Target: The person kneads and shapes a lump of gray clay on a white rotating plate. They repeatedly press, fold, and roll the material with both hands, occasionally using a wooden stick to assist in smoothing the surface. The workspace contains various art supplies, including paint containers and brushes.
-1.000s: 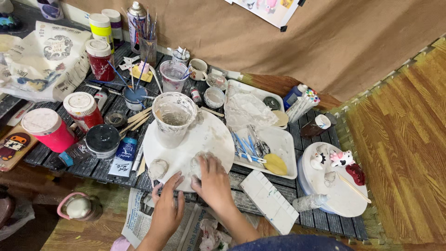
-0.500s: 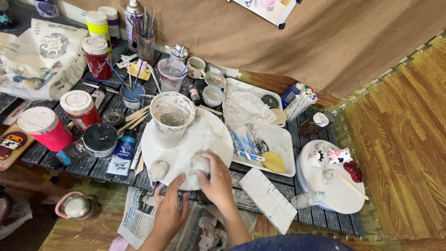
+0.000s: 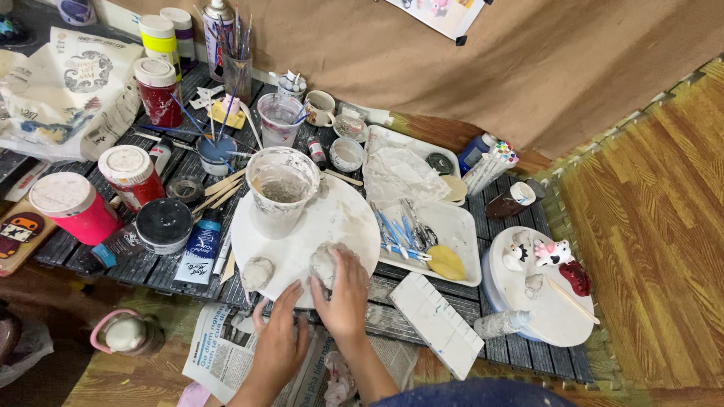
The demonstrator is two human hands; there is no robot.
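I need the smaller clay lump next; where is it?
In the head view, smaller clay lump sits on the round white board's left edge, beside the left hand.

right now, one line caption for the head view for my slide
Right hand presses a grey clay lump on a round white board; left hand rests nearby.

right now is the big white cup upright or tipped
Upright: the cup stands on the round board, its open mouth facing up.

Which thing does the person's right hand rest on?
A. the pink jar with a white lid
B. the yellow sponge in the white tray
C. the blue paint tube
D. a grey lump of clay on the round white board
D: the right hand covers a grey lump of clay on the round white board, while the left hand lies beside it at the board's near edge.
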